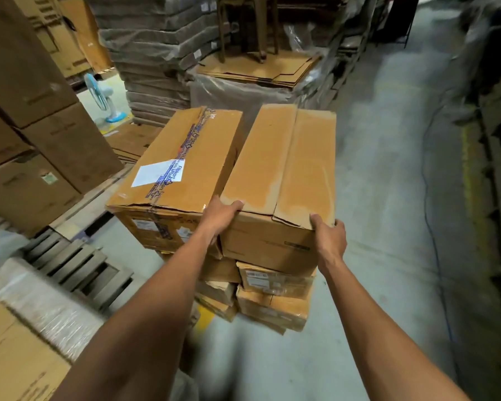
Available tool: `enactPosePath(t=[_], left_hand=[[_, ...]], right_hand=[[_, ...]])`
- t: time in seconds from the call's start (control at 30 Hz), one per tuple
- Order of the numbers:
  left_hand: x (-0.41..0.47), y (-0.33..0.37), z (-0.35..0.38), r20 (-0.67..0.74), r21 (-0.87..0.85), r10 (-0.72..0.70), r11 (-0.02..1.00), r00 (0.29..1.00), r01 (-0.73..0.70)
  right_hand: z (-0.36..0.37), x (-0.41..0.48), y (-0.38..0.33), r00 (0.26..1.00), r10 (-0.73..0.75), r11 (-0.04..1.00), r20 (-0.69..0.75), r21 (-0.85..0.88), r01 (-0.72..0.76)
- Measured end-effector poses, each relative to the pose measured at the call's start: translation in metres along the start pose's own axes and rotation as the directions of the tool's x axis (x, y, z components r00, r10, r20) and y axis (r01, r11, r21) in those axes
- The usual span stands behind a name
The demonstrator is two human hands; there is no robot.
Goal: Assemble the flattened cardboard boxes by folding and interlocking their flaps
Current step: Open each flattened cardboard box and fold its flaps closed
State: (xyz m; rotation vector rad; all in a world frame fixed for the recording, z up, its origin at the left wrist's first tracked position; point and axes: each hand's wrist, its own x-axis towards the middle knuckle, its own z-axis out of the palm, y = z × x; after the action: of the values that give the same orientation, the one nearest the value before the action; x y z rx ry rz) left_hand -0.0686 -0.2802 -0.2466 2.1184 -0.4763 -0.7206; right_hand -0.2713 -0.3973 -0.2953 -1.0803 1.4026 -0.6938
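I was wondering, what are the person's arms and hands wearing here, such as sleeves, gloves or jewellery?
The left arm and right arm are uncovered as far as the frame shows, with no sleeves, watch or wristbands. The left hand and right hand wear no gloves or visible rings.

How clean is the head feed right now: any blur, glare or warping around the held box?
Head view: the plain box, left hand and right hand look sharp; motion blur smears the right edge and near floor; wide-angle distortion bends the borders; mild sheen on the wrapped stack.
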Motion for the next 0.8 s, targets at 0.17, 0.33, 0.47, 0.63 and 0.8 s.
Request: enactPosePath(t=[0.17, 0.33, 0.47, 0.63, 0.8], left_hand=[[0.007, -0.003, 0.007, 0.045, -0.247, -0.097, 0.963, 0.994, 0.105], [-0.005, 0.014, 0.008, 0.037, -0.361, -0.050, 0.930, 0.998, 0.060], [-0.026, 0.028, -0.001, 0.041, -0.408, -0.019, 0.912, 0.999, 0.034], [-0.071, 0.047, -0.027, -0.027, -0.426, 0.099, 0.899, 0.995, -0.101], [-0.141, 0.053, -0.071, -0.179, -0.446, 0.262, 0.838, 0.948, -0.315]], right_hand=[[0.001, 0.006, 0.000, 1.000, 0.003, 0.997, -0.001, 0.073, -0.003], [-0.016, 0.008, -0.031, 0.995, -0.091, 0.994, -0.030, 0.063, 0.093], [-0.033, -0.005, -0.061, 0.986, -0.163, 0.984, -0.027, 0.061, 0.165], [-0.056, -0.051, -0.079, 0.963, -0.266, 0.959, -0.046, 0.092, 0.269], [-0.072, -0.127, -0.089, 0.918, -0.393, 0.899, -0.044, 0.190, 0.394]])
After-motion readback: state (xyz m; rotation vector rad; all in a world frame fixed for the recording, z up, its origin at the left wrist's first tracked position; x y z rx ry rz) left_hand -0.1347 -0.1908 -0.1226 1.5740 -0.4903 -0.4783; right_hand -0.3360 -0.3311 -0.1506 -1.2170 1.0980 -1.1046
